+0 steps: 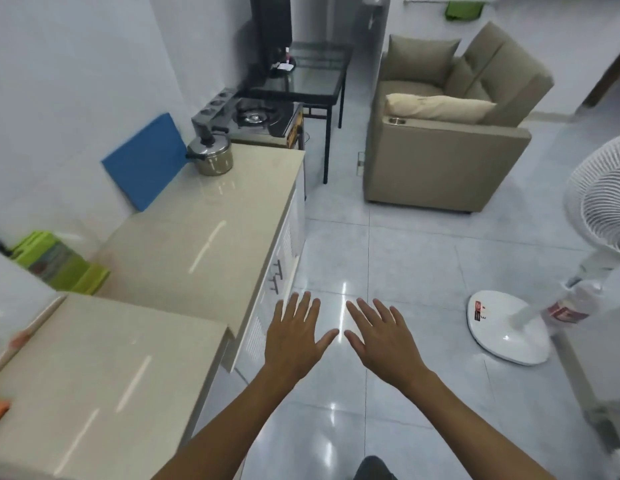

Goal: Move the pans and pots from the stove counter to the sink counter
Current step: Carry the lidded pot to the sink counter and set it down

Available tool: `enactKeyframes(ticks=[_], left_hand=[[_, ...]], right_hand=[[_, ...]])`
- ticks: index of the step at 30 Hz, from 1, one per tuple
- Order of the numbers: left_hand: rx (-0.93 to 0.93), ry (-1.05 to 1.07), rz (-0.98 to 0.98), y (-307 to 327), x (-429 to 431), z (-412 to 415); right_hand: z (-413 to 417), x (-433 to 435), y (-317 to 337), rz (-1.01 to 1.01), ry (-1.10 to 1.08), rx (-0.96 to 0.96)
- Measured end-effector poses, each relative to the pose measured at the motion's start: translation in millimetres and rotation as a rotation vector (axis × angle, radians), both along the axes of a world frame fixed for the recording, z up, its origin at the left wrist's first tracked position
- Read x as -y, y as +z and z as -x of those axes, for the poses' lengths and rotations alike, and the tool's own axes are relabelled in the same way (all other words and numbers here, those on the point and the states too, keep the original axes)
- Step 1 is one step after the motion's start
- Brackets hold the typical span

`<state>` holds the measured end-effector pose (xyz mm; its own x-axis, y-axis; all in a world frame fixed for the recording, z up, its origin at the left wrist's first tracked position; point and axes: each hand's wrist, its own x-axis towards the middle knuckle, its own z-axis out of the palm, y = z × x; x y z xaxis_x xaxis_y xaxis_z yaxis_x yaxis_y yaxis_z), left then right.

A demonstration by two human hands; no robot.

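Two bare forearms reach forward from the bottom edge of the view, side by side, over a glossy pale tiled floor (405,258). The left hand (294,336) is held flat, palm down, fingers spread and pointing away from the person, thumb angled inward. The right hand (379,337) mirrors it: palm down, fingers fanned, thumb pointing toward the left thumb. The two thumb tips are near each other but apart. Neither hand holds or touches anything; both hover in the air above the floor, just to the right of the cabinet front.

To the left runs a long beige worktop (204,223), its surface shining with streaks of reflected light. At its far end stands a lidded metal pot (211,157) with a black knob and black side handle, upright, close to the wall. A blue board (145,161) leans against the wall just beside the pot. Beyond the pot, past the end of the worktop, sits a gas stove (253,117) with one burner visible.

A second, nearer beige worktop (104,379) fills the lower left corner. Between the two, by the wall, is a green object (59,263), blurred.

On the right are a tan armchair (447,147) with a cream cushion, and a white standing fan (509,327) with a round base on the floor.
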<state>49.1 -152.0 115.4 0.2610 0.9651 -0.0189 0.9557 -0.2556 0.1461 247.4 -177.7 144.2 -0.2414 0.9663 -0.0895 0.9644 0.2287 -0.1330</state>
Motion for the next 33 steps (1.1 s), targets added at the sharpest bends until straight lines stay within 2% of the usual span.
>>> enactKeyframes(ticks=[8,10,18,24,29,33], left_hand=[[-0.011,0.037,0.031,-33.2,-205.0,-38.4],[0.012,0.106,0.088,-34.8,-249.7,-42.2],[0.071,0.384,0.052,-31.4,-411.7,-33.7],[0.144,0.713,0.001,-42.2,-525.2,39.2],[0.253,0.980,0.010,-40.3,-626.5,122.8],[0.289,1.093,-0.049,-23.1,-680.2,172.0]], right_hand=[[-43.7,-217.0,-42.2,0.018,0.021,-0.019],[-48.3,-275.2,-45.4,0.057,0.034,-0.037],[-7.5,-493.7,-38.5,-0.041,0.261,-0.072],[70.5,-654.3,-46.3,-0.075,0.471,-0.101],[151.7,-771.2,-36.5,-0.165,0.587,-0.250],[195.9,-838.5,-22.8,-0.228,0.649,-0.294]])
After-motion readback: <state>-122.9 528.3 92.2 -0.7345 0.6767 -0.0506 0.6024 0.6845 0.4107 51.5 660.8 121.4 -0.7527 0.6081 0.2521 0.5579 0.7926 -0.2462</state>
